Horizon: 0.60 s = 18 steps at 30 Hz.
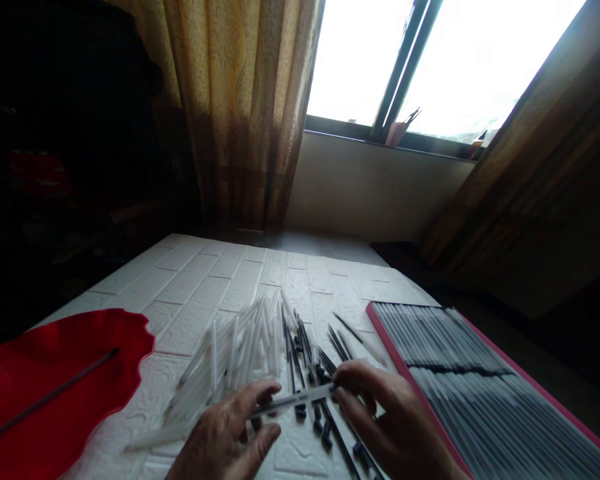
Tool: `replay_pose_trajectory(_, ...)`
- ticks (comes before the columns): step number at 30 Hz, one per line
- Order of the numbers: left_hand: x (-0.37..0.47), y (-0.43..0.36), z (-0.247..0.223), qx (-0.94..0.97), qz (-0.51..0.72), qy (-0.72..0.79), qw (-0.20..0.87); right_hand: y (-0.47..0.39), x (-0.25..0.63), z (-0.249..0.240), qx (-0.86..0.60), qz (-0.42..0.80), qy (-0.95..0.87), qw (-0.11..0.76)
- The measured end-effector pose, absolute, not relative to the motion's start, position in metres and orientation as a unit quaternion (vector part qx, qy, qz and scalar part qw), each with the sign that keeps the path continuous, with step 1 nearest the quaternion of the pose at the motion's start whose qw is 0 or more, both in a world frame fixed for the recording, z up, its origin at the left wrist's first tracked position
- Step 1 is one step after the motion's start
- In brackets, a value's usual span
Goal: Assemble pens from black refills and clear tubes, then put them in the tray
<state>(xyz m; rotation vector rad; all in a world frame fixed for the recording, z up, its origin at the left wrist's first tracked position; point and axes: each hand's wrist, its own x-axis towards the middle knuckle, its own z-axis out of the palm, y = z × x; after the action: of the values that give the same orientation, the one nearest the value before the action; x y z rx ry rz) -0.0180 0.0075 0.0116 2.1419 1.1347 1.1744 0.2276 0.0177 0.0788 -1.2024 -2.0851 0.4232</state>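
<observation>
My right hand (387, 413) pinches one end of a slim clear-barrelled pen (300, 398) between thumb and forefinger. The pen lies nearly level above the table, and its other end reaches between the parted thumb and fingers of my left hand (235, 427). Whether that end touches the left fingers, I cannot tell. Beyond my left hand is a heap of translucent pen barrels (245, 340). Thin black pen refills (300, 347) and small black caps (325, 433) are scattered under and between both hands.
A red scalloped tray (95, 373) at the left holds one dark pen (55, 393). On the right, a pink-edged box (387, 333) carries two rows of pens (500, 413). The white brick-patterned table (200, 273) ends before a curtain (250, 100) and a window.
</observation>
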Motion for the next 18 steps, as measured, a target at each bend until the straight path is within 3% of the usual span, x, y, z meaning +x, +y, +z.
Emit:
replay_pose_trajectory(4,-0.015,0.010,0.011,0.658,0.447,0.443,0.414,0.016,0.239,0.080,-0.509,0.215,-0.691,0.466)
replay_pose_trajectory(7,-0.011,0.012,0.021,0.524,0.469,0.426,0.570,0.016,0.240,0.078,-0.492,0.267,-0.666,0.494)
replay_pose_trajectory(13,-0.006,0.015,0.038,0.387,0.513,0.434,0.632,0.016,0.235,0.081,-0.488,0.298,-0.679,0.461)
replay_pose_trajectory(18,-0.006,0.017,0.040,0.338,0.523,0.424,0.658,0.018,0.232,0.085,-0.469,0.278,-0.766,0.340)
